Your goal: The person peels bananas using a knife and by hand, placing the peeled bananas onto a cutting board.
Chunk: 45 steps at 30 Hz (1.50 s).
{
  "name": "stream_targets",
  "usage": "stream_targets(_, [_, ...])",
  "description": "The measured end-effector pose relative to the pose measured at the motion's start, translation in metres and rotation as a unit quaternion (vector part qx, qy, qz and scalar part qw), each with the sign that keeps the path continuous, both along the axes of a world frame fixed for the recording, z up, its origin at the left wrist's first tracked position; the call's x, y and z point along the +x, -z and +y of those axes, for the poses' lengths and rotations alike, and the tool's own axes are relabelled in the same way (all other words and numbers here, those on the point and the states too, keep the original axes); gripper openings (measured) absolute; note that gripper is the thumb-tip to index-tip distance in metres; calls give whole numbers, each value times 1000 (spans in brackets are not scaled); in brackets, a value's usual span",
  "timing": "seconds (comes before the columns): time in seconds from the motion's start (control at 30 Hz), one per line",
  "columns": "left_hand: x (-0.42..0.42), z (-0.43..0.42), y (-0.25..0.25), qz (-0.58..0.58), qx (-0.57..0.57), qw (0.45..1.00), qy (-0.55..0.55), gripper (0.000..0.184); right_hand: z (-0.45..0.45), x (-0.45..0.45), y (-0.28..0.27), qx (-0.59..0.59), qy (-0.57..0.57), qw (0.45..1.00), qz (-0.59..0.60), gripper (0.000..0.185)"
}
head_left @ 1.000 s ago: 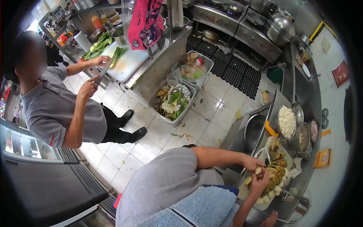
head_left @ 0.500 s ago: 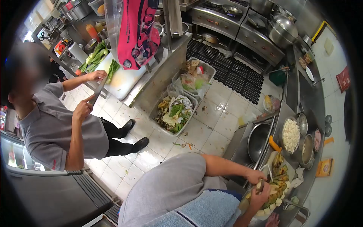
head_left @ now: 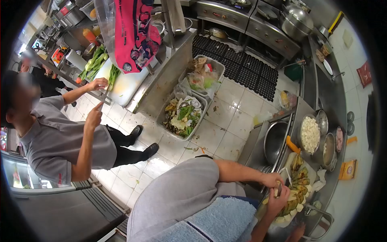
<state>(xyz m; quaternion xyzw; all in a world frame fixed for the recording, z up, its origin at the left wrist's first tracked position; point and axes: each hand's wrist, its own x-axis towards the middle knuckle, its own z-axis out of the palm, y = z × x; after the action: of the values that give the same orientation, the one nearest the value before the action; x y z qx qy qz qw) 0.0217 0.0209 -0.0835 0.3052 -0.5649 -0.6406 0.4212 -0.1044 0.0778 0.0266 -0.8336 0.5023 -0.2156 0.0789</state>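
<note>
My left hand (head_left: 273,180) and my right hand (head_left: 279,199) meet over the counter at the right, both with curled fingers. Between them is a small pale and brown piece (head_left: 278,188), mostly covered by the fingers; its kind is unclear. Just beyond lie several yellow-green, brown-marked pieces that look like plantains (head_left: 300,183), with pale cut chunks (head_left: 299,207) along their edge. They rest on a light board (head_left: 312,174). A white strip lies near my left fingers. An orange object like a handle (head_left: 293,144) is at the board's far end.
A bowl of white cubes (head_left: 310,135) and metal bowls (head_left: 329,148) stand behind the board. At the left, a co-worker (head_left: 72,133) cuts leafy greens (head_left: 114,76) with a knife (head_left: 105,97). Bins of scraps (head_left: 183,138) stand on the tiled floor.
My hands have shifted slightly upward in view, still together around the small piece. The co-worker's knife has moved closer to the greens. The whole view has tilted a little.
</note>
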Motion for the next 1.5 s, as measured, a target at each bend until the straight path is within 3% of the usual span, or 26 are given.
stream_targets(0.17, [9, 9, -9, 31, 66, 997, -18, 43, 4, -14, 11, 28, 37, 999, 3, 41])
stream_targets(0.27, [17, 7, -7, 20, 55, 998, 7, 41, 6, -7, 3, -76, 9, 997, -5, 33])
stream_targets(0.33, [25, 9, -17, -40, 21, 999, -25, 36, 9, -4, -9, -18, 38, 999, -24, 36])
stream_targets(0.37, [27, 12, -23, 22, 43, 999, 9, 31, 13, -5, -14, 12, 70, 997, -34, 38])
stream_targets(0.4, [32, 12, -27, 0, -6, 1000, 14, 28, 14, -7, -13, -11, 80, 996, -45, 37])
stream_targets(0.43, [25, 8, -10, 97, 102, 989, 48, 30, 16, -13, -11, -34, 85, 994, -56, 36])
stream_targets(0.5, [18, 14, -27, 147, 187, 969, 65, 32, 17, -27, -19, -19, 144, 983, -109, 32])
stream_targets(0.6, [19, 14, -47, 67, 137, 986, 65, 32, 19, -35, -35, 89, 164, 968, -168, 27])
stream_targets(0.67, [19, 17, -65, 18, 92, 993, 78, 31, 19, -54, -17, 114, 184, 943, -252, 27])
stream_targets(0.73, [19, 20, -69, -29, 54, 995, 75, 31, 21, -64, -8, 133, 185, 921, -318, 25])
stream_targets(0.87, [15, 34, -61, -80, 39, 994, 57, 35, 42, -63, 5, 112, 176, 918, -339, 26])
stream_targets(0.97, [11, 36, -39, -81, 67, 991, 79, 43, 53, -60, 22, 65, 161, 924, -340, 27])
stream_targets(1.1, [1, 38, -42, -112, 106, 986, 62, 50, 64, -38, 17, 18, 206, 950, -234, 28])
stream_targets(1.13, [-2, 37, -41, -120, 100, 987, 48, 48, 62, -38, 25, -41, 176, 959, -217, 39])
stream_targets(1.2, [-10, 37, -42, -135, 87, 987, 24, 43, 63, -33, 29, -25, 208, 952, -223, 35])
stream_targets(1.3, [-21, 38, -45, -222, -45, 974, -28, 34, 61, -24, 21, -13, 245, 953, -179, 34])
stream_targets(1.5, [-22, 34, -49, -238, -110, 964, -40, 24, 53, -14, 19, 11, 292, 940, -174, 32])
